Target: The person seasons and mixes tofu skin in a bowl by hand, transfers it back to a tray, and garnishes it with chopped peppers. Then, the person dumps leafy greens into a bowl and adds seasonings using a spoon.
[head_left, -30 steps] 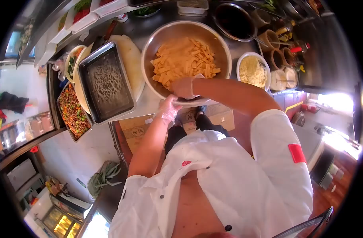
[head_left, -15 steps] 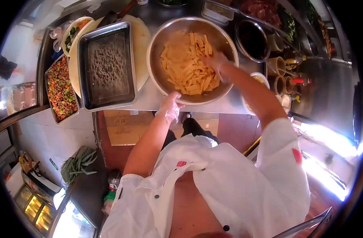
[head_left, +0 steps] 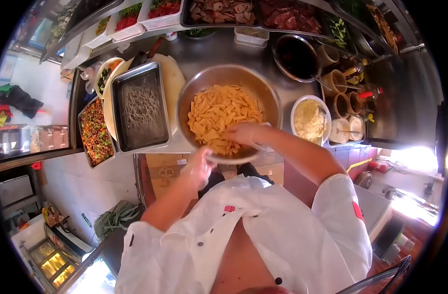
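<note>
The right hand (head_left: pixel 246 134) has moved from the steel bowl (head_left: pixel 270 98)'s right side into the cut tan strips (head_left: pixel 216 110) near its front rim, fingers half-curled, grip unclear; the left hand (head_left: pixel 200 166) pinches that rim. Cutting looks done; what remains is unclear.

A large round steel bowl (head_left: pixel 264 88) of tan strips (head_left: pixel 211 109) sits at the middle of the front edge of the grey steel desk (head_left: pixel 234 55). To its left, a dark rectangular metal tray (head_left: pixel 144 131) rests on a round pale board (head_left: pixel 173 72); beyond, at the left front corner, is a narrow metal pan (head_left: pixel 114 148) of diced food. Right of the bowl, near the front edge, stands a round white tub (head_left: pixel 293 116) of pale mash, before a round metal basin (head_left: pixel 288 74) of dark liquid.
</note>
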A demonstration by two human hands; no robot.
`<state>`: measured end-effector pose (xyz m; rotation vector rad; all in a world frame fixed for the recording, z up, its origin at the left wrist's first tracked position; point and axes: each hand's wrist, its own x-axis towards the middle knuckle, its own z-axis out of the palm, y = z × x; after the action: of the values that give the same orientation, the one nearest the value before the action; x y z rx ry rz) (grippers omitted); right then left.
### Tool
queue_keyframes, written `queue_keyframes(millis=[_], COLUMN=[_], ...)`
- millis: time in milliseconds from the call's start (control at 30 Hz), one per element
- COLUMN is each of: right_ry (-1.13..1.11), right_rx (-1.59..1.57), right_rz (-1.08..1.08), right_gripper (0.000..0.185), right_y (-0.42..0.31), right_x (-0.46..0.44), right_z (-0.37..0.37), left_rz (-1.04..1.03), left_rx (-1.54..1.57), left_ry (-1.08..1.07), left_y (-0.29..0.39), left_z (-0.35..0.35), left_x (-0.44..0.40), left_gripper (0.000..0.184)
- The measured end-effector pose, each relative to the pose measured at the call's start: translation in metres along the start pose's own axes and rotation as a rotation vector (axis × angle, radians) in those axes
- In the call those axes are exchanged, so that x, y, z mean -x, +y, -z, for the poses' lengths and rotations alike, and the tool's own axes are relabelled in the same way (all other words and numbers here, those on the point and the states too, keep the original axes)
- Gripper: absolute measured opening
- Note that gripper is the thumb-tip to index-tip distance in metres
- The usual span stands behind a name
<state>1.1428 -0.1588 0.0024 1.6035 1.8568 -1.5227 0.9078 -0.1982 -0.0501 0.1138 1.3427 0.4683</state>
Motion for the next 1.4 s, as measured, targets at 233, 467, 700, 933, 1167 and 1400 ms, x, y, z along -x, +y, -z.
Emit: queue_keyframes(millis=[233, 467, 700, 933, 1167, 1400], right_ry=[0.362, -0.082, 0.271, 0.086, 0.526, 0.062], right_rx=[-0.134, 0.203, 0.096, 0.312, 0.086, 0.262], right_rz=[0.056, 0.04, -0.106, 0.094, -0.102, 0.089], right_gripper=[0.06, 0.046, 0.037, 0.03, 0.029, 0.031], right_y=[0.032, 0.009, 0.073, 0.047, 0.056, 0.045], right_x=[-0.033, -0.021, -0.096, -0.084, -0.076, -0.065], right_z=[0.027, 0.02, 0.029, 0.003, 0.015, -0.007], left_rz=[-0.042, -0.001, 0.003, -0.045, -0.132, -0.08], left_rx=[0.048, 0.025, 0.081, 0.121, 0.009, 0.03], left_ry=[-0.054, 0.028, -0.094, -0.12, -0.04, -0.161], left_y=[-0.018, -0.016, -0.014, 0.01, -0.007, -0.008], left_z=[-0.006, -0.001, -0.002, -0.019, 0.003, 0.014], left_x=[0.016, -0.011, -0.019, -0.033, -0.031, -0.067], left_gripper=[0.016, 0.022, 0.026, 0.015, 0.025, 0.023])
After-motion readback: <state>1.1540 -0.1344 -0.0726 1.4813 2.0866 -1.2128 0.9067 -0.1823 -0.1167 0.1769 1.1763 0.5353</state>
